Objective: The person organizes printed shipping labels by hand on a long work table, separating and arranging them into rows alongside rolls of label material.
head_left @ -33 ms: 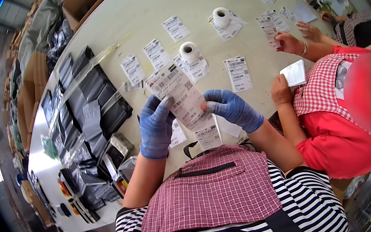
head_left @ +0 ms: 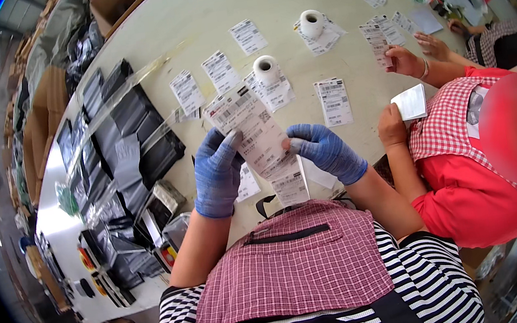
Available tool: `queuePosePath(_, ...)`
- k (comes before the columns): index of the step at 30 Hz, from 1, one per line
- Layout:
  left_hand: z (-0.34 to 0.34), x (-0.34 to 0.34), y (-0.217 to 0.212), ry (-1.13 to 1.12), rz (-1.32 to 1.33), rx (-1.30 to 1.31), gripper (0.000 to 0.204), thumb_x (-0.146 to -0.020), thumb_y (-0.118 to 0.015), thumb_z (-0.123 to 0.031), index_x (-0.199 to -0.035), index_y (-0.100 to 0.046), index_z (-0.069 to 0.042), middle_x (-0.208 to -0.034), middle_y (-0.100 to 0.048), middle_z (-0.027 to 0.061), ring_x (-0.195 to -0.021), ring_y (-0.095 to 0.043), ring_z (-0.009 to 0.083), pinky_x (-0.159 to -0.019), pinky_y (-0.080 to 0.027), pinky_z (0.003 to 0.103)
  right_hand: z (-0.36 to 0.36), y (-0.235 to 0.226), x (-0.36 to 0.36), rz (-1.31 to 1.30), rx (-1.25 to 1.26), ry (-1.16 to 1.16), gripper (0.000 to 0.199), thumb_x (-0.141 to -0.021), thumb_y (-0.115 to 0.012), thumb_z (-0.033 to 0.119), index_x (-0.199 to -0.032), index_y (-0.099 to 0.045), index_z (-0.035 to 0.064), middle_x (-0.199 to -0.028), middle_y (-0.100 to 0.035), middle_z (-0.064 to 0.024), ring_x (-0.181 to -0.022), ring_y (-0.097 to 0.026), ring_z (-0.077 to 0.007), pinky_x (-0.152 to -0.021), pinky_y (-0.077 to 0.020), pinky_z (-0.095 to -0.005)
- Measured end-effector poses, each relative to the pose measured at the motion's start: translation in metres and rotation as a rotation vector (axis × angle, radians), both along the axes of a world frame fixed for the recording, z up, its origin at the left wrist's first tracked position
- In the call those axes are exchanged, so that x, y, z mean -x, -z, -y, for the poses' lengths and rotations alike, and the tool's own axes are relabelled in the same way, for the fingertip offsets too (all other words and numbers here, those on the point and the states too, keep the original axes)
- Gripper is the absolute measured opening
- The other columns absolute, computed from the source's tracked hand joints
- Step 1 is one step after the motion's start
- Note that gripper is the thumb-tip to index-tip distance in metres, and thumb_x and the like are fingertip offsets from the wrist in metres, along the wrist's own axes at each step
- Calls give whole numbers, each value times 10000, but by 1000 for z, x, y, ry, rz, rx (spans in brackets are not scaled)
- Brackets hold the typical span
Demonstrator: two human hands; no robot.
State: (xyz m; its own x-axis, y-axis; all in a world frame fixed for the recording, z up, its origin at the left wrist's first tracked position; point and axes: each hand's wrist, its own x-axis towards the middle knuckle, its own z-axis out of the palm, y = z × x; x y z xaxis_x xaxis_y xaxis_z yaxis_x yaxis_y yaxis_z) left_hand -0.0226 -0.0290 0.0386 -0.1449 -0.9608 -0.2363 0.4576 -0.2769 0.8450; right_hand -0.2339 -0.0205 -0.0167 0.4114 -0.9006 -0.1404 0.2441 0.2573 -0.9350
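Both my hands wear blue knit gloves. A white printed shipping label (head_left: 250,133) is held up between them, tilted over the table edge. My left hand (head_left: 217,172) pinches its left edge between thumb and fingers. My right hand (head_left: 326,150) grips the opposite edge, its thumb on the front. Just below hangs or lies another label (head_left: 290,190) close to my apron; whether it joins the held one I cannot tell. One more label (head_left: 248,184) lies beside my left glove, partly covered. Past the held label stands a white roll (head_left: 266,70) on a stack of labels (head_left: 278,96).
Label stacks (head_left: 335,103) are spread over the pale table (head_left: 144,55). A second white roll (head_left: 312,23) stands farther back. Dark plastic bags (head_left: 136,136) pile up at left. On the right, a co-worker in red (head_left: 455,200) holds a label (head_left: 376,44) and a white pad (head_left: 410,102).
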Motion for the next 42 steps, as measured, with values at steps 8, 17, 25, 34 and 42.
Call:
queuePosePath(8, -29, -37, -17, 39, -232, -48, 440, -883, -643, -293, -1221, -553, -26, -1134, -625, 103, -1032, -618, 223, -904, -507, 384, -34, -40, -31, -191, 104, -114, 283, -944, -601, 234, -1065, -656, -16, -872, -655, -23, -812, -574, -71, -751, -490, -236)
queuePosePath(17, -60, -49, -40, -60, -298, -16, 445, -900, -617, -339, -1221, -549, -38, -1093, -652, 157, -1020, -644, 308, -919, -514, 454, -71, -38, -64, -110, 59, 72, 249, -953, -595, 236, -999, -652, -2, -793, -612, 15, -734, -526, -49, -667, -463, -218)
queuePosePath(25, -75, -53, -38, -183, -435, 29, 437, -952, -516, -310, -1246, -498, 13, -1097, -624, 209, -1034, -624, 362, -910, -514, 491, -88, -51, -73, -297, 311, 225, 205, -949, -597, 209, -969, -644, 11, -725, -584, 6, -660, -489, -38, -572, -439, -223)
queuePosePath(34, -80, -49, -44, -277, -443, -17, 384, -955, -514, -311, -1213, -523, -27, -1103, -624, 212, -1035, -622, 359, -904, -509, 518, -93, -65, -78, -260, 302, 222, 215, -957, -581, 215, -923, -644, 12, -687, -568, 22, -634, -489, -42, -560, -433, -222)
queuePosePath(42, -56, -81, -42, -480, -138, 92, 364, -923, -602, -315, -1166, -587, -44, -1124, -643, 164, -1019, -635, 314, -916, -512, 463, -74, -66, -69, -260, 229, 445, 227, -966, -555, 226, -921, -641, 21, -684, -555, 25, -628, -475, -60, -554, -416, -237)
